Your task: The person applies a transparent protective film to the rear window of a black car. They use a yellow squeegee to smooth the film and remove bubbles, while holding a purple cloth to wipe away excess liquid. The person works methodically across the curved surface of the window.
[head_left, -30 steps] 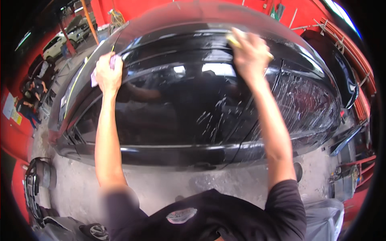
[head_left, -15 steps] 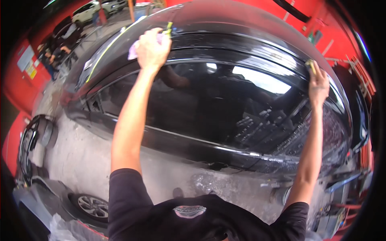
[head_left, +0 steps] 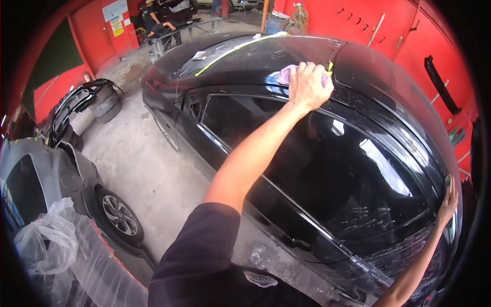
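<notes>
A glossy black car (head_left: 296, 143) lies before me, its side windows and roof facing up. My left hand (head_left: 309, 88) is closed around a pinkish-purple cloth (head_left: 286, 75), pressed to the roof edge above the front side window. Just past those fingers, a strip of yellow tape (head_left: 331, 67) sticks to the roof. Far to the right, my right hand (head_left: 448, 205) rests at the rear of the roof, its fingers closed on a small yellowish piece (head_left: 448, 180) whose kind I cannot make out. Whitish wet-looking streaks (head_left: 388, 256) mark the rear panel and window.
Yellow tape (head_left: 230, 53) runs along the windshield. At left, a grey car body (head_left: 76, 179) with a wheel (head_left: 120, 212) stands beside clear plastic sheeting (head_left: 51, 235). Black bumper parts (head_left: 76, 107) lie on the concrete floor (head_left: 138, 138). A person (head_left: 151, 18) works near a metal stand at the back.
My view has turned left, so the car and both hands appear farther right. The left hand still holds the cloth at the roof edge; the right remains at the roof's rear.
</notes>
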The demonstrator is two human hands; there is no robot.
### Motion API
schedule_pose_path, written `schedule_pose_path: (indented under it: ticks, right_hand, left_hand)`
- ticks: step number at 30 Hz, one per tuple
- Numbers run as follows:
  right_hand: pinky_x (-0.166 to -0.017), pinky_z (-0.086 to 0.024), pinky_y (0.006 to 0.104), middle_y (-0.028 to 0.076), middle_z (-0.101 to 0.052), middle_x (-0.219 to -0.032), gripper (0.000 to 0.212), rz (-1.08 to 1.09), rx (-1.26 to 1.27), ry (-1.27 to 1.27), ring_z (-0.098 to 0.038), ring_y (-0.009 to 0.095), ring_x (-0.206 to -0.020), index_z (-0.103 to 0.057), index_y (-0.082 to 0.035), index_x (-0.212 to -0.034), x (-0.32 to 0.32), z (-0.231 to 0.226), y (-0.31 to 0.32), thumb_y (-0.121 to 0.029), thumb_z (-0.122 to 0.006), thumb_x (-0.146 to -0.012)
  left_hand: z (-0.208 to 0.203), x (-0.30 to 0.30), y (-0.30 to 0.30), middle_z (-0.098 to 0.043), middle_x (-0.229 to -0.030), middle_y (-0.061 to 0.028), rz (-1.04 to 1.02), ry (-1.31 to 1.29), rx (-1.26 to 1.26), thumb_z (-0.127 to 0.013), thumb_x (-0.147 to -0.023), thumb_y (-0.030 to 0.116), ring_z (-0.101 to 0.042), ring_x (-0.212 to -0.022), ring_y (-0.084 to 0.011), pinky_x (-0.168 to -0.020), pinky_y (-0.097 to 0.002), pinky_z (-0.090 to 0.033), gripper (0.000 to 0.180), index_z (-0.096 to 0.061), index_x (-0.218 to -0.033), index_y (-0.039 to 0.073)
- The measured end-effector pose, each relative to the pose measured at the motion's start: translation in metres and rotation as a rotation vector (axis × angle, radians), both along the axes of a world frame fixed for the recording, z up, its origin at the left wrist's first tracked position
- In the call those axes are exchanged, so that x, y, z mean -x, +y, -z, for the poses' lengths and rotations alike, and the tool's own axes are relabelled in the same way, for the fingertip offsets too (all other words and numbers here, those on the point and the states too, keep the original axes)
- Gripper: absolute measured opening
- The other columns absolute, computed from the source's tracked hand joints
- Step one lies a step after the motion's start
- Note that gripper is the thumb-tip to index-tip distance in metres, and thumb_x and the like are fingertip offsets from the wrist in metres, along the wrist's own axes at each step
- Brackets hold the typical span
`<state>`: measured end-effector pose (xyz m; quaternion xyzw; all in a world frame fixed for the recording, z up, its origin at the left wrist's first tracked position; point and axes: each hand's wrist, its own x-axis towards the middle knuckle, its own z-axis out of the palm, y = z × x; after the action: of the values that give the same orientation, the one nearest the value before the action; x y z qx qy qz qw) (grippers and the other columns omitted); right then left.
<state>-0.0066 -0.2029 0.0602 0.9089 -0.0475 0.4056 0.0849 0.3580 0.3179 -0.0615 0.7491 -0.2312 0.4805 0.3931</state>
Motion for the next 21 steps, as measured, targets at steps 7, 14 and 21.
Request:
schedule_pose_path:
  ticks: [7,14,21]
  right_hand:
    - [-0.099,-0.05,0.0429,0.008,-0.07,-0.117,0.038,-0.143,0.06,-0.17,-0.066,0.03,-0.111,-0.076,-0.021,-0.133,-0.195,0.046,0.318,-0.017,-0.073,-0.095]
    - [-0.12,-0.041,0.0414,0.017,-0.066,-0.146,0.038,-0.188,-0.142,-0.01,-0.058,0.03,-0.141,-0.068,-0.008,-0.143,-0.087,0.014,0.152,-0.01,-0.06,-0.106]
    - [-0.105,-0.048,0.0441,0.014,-0.067,-0.131,0.031,-0.022,0.085,-0.107,-0.066,0.031,-0.123,-0.065,-0.013,-0.134,-0.127,0.035,0.223,-0.018,-0.055,-0.105]
  left_hand:
    - [0.001,-0.007,0.007,-0.072,-0.099,-0.014,0.003,0.009,-0.025,-0.071,-0.087,0.035,-0.065,-0.101,-0.0341,-0.093,-0.05,-0.046,0.031,-0.073,-0.098,0.006]
    - [-0.002,-0.009,0.028,-0.071,-0.098,-0.0137,-0.025,0.015,-0.076,-0.07,-0.087,0.036,-0.063,-0.1,-0.034,-0.092,-0.0497,-0.044,0.031,-0.073,-0.099,0.008]
    - [-0.003,-0.005,0.02,-0.074,-0.097,-0.017,-0.034,0.022,-0.074,-0.067,-0.081,0.041,-0.068,-0.094,-0.0388,-0.082,-0.0545,-0.051,0.037,-0.075,-0.093,0.007]
